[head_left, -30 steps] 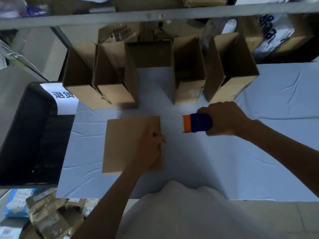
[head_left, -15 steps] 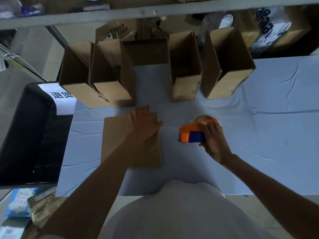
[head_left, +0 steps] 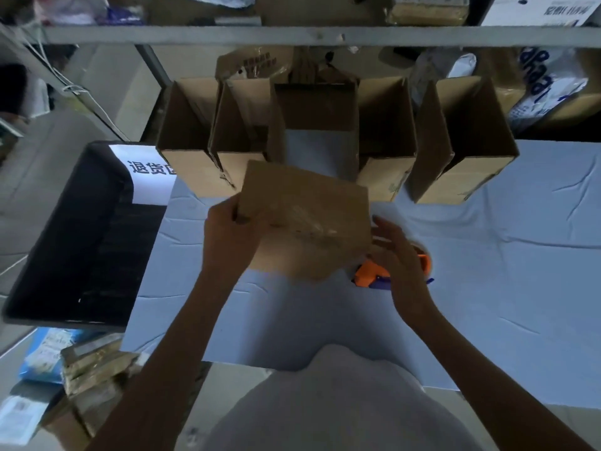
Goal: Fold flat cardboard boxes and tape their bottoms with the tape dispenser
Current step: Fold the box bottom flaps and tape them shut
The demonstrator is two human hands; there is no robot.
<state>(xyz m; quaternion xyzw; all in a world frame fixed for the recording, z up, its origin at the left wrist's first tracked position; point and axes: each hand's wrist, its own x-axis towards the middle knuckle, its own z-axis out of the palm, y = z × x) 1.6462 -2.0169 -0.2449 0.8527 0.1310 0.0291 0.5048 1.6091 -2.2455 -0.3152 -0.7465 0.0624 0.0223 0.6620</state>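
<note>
Left hand (head_left: 231, 237) grips the left edge of the flat cardboard box (head_left: 305, 219), fingers and thumb closed round it, holding it raised off the table and tilted. Right hand (head_left: 401, 258) hovers by the box's right edge with fingers straight and slightly spread, holding nothing. Whether its fingertips touch the cardboard cannot be told.

By size, the table (head_left: 504, 262) comes first, covered in a creased pale blue cloth and filling most of the view. A black bin (head_left: 71, 242) sits against its left end, with a white label (head_left: 146, 167) printed in dark characters at its far corner. Along the back of the table five open brown boxes (head_left: 461, 144) stand upright in a row, the left ones pressed close together and the rightmost a little apart. A grey metal shelf rail (head_left: 292, 35) crosses above them, with bagged goods on and behind it. On the floor at lower left lies a heap of wrapped parcels (head_left: 94, 362).

The flat cardboard box hangs in the air in front of the middle of the row, with what looks like clear tape shining on its face. Smallest, the orange and purple tape dispenser (head_left: 370, 275) lies on the cloth just beneath the right hand. It is partly hidden by that hand and by the box's near right corner.
</note>
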